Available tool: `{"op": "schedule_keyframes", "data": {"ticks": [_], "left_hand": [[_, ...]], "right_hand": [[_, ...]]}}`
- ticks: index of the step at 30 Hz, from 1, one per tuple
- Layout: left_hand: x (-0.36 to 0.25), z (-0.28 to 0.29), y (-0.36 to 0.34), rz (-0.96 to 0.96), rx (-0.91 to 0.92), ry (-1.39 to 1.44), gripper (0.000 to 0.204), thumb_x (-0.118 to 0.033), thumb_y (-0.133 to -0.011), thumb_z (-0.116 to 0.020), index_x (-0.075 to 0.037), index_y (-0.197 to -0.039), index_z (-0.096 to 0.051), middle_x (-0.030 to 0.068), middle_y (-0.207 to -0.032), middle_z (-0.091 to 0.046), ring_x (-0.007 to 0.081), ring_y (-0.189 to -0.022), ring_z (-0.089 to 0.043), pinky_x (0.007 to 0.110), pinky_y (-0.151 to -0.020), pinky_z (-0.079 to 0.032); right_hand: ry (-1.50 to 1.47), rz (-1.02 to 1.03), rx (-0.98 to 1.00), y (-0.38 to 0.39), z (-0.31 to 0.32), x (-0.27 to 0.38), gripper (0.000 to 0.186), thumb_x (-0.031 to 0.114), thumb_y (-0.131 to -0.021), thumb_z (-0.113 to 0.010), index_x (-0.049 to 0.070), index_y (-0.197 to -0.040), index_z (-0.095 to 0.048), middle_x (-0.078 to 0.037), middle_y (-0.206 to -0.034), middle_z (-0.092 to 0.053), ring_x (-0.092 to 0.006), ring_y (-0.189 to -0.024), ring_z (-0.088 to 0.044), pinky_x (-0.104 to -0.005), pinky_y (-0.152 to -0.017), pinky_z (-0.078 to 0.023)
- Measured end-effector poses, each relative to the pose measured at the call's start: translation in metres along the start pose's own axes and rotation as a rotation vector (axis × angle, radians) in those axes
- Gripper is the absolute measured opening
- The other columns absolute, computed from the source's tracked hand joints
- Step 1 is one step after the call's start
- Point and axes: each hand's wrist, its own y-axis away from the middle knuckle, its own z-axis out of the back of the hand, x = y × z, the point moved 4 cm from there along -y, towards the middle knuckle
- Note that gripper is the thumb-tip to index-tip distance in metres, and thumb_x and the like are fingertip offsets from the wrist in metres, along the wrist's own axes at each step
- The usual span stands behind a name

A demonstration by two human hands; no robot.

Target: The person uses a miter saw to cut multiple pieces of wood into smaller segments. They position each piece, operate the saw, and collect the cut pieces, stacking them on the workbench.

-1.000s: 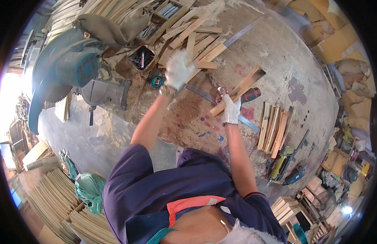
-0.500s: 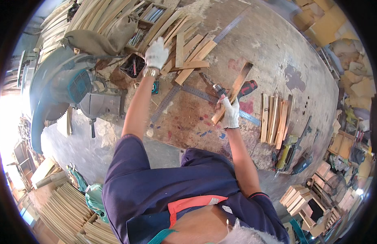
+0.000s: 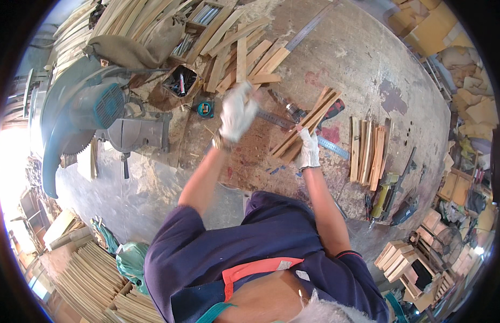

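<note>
My right hand (image 3: 310, 149), in a white knit glove, is closed around a few narrow wooden strips (image 3: 314, 116), which fan slightly apart and slant over the bench. Beneath them lies a cordless drill (image 3: 333, 110) with a red and black body, partly covered. My left hand (image 3: 238, 114), also gloved, is over the bench near the loose wood pieces (image 3: 241, 56); motion blurs its fingers, so what they hold, if anything, is unclear. A metal square ruler (image 3: 275, 119) lies partly hidden under my left hand and the strips.
At left stands a teal miter saw (image 3: 107, 110) with its toothed blade exposed. A tape measure (image 3: 205, 109) and an open box (image 3: 181, 81) are near it. To the right lie a row of wooden strips (image 3: 366, 153) and a yellow-green tool (image 3: 380, 200). A long steel ruler (image 3: 310, 27) extends at the back.
My left hand has come back from the wood pile, toward me and to the right. The strips in my right hand have turned slightly and now show more spread.
</note>
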Motion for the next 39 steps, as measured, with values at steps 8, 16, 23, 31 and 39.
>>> {"op": "schedule_keyframes", "data": {"ticks": [8, 16, 23, 31, 39], "left_hand": [[0.128, 0.016, -0.18, 0.119, 0.162, -0.954, 0.048, -0.033, -0.085, -0.072, -0.011, -0.125, -0.058, 0.0165, -0.121, -0.066, 0.0359, -0.118, -0.063, 0.052, -0.1, -0.048], [0.132, 0.016, -0.179, 0.114, 0.078, -0.999, 0.035, -0.029, -0.086, -0.07, -0.011, -0.116, -0.064, 0.0157, -0.118, -0.066, 0.0358, -0.116, -0.064, 0.05, -0.098, -0.05], [0.104, 0.024, -0.173, 0.138, 0.013, -0.785, 0.038, -0.022, -0.088, -0.068, -0.006, -0.122, -0.063, 0.0205, -0.114, -0.07, 0.0404, -0.107, -0.067, 0.05, -0.09, -0.053], [0.09, -0.014, -0.122, 0.371, 0.209, -0.532, 0.048, -0.042, -0.089, -0.064, -0.004, -0.118, -0.062, 0.0299, -0.108, -0.069, 0.0446, -0.105, -0.068, 0.053, -0.09, -0.054], [0.078, -0.04, -0.113, 0.267, 0.037, -0.611, 0.067, -0.04, -0.082, -0.076, 0.0, -0.131, -0.054, 0.0265, -0.121, -0.065, 0.0439, -0.109, -0.066, 0.052, -0.093, -0.054]], "right_hand": [[-0.46, -0.104, 0.448, 0.047, 0.011, 0.017, 0.088, 0.039, -0.086, -0.084, 0.016, -0.157, -0.036, -0.012, -0.122, -0.065, -0.0265, -0.103, -0.067, -0.041, -0.081, -0.061], [-0.275, -0.227, 0.574, 0.077, 0.037, 0.02, 0.107, 0.052, -0.071, -0.092, 0.015, -0.155, -0.036, -0.011, -0.109, -0.068, -0.0233, -0.085, -0.067, -0.036, -0.078, -0.053], [-0.405, -0.284, 0.779, 0.083, 0.028, 0.011, 0.108, 0.049, -0.076, -0.09, 0.014, -0.158, -0.029, -0.007, -0.103, -0.065, -0.0199, -0.085, -0.063, -0.0387, -0.083, -0.052], [-0.382, -0.335, 0.659, 0.076, 0.04, 0.005, 0.111, 0.048, -0.074, -0.092, 0.016, -0.16, -0.03, -0.003, -0.092, -0.058, -0.0194, -0.084, -0.06, -0.0365, -0.083, -0.053], [-0.27, -0.185, 0.47, 0.069, 0.037, 0.002, 0.094, 0.042, -0.081, -0.088, 0.012, -0.154, -0.037, -0.004, -0.097, -0.058, -0.0222, -0.09, -0.062, -0.0423, -0.087, -0.054]]}}
